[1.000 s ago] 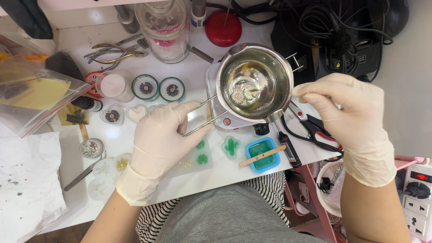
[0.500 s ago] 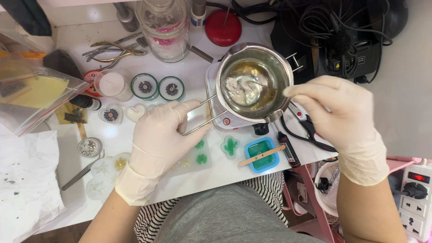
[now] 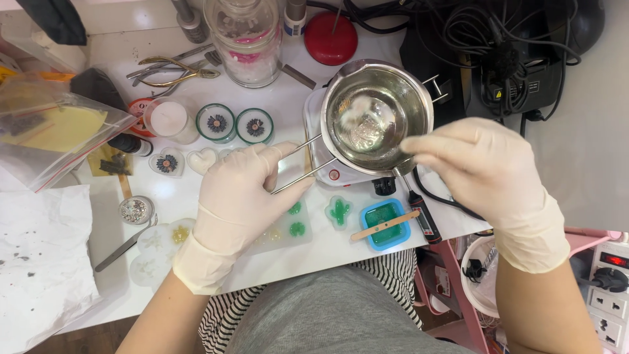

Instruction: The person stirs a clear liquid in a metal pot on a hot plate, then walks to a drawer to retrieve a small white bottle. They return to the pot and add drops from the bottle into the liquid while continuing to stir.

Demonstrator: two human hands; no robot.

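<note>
While left hand [image 3: 246,190] fingers clamp the pot handle [image 3: 296,166], right hand [image 3: 475,167] fingers pinch together at the pot [image 3: 377,115] rim; held item hidden. Pot sits on warmer [image 3: 327,167], table [image 3: 288,92] crowded, moulds [image 3: 339,211] near front edge.

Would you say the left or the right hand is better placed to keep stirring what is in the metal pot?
Probably the right hand: it sits at the rim of the metal pot, fingers pinched as if on a stirrer I cannot make out. The left hand is taken up gripping the pot's wire handle, which steadies it.
</note>
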